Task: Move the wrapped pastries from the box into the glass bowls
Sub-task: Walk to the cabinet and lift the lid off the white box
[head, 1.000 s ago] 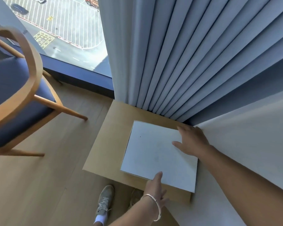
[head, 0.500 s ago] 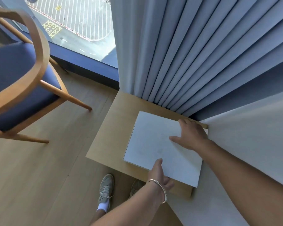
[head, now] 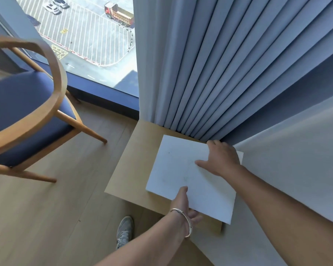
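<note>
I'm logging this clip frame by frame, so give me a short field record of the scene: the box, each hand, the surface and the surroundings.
box: white flat box, lid closed, contents hidden
surface: low tan wooden table, box on its right part
left hand: grips the box's near edge, thumb on top, bracelet on wrist
right hand: grips the box's far right corner
surroundings: grey curtain behind the table, blue-seated wooden chair left
glass bowls: not in view
</note>
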Demonstrator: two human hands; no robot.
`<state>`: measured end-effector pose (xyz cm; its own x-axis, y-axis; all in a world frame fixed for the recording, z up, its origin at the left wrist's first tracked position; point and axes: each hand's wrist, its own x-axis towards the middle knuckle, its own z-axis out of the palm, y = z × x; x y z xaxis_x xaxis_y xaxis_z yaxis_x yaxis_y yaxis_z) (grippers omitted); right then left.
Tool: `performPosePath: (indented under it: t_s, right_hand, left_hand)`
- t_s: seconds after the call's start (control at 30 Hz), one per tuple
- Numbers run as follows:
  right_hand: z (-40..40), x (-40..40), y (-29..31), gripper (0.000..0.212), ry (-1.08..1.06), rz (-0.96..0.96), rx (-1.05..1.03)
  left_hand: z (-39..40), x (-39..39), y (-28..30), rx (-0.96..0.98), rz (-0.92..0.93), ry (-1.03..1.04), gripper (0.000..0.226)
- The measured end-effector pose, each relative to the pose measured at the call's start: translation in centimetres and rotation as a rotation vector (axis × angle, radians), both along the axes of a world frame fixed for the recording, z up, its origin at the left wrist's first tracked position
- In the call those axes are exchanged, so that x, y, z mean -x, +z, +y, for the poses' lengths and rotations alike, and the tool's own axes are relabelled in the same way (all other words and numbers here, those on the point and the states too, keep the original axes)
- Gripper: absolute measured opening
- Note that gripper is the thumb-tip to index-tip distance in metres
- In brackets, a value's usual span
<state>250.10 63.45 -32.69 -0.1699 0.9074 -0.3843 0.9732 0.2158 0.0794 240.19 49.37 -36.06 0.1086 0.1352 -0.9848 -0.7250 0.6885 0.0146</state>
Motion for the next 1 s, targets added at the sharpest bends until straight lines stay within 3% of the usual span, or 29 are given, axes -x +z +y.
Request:
performPosePath:
  t_s: [0.17, 0.47, 0.83, 1.0]
  right_hand:
    - [-1.3, 0.7, 2.9, 0.076, -0.149, 0.032, -0.032]
    - [-3.6, 4.7, 3.9, 0.078, -0.516, 0.358, -0.005]
    - [-6.3, 13.2, 0.3, 0.080, -0.613, 0.574, 0.040]
    - [-7.4, 16.8, -1.9, 0.074, -0.743, 0.669, 0.091]
  left_hand:
    - [0.4, 3.2, 2.8, -0.111, 0.099, -0.045, 0.025]
    - [2.9, 11.0, 3.2, -0.372, 0.518, -0.284, 0.030]
    - [3.7, 19.9, 0.2, -0.369, 0.836, -0.339, 0.022]
    - [5.5, 23.9, -0.6, -0.393, 0.967, -0.482, 0.022]
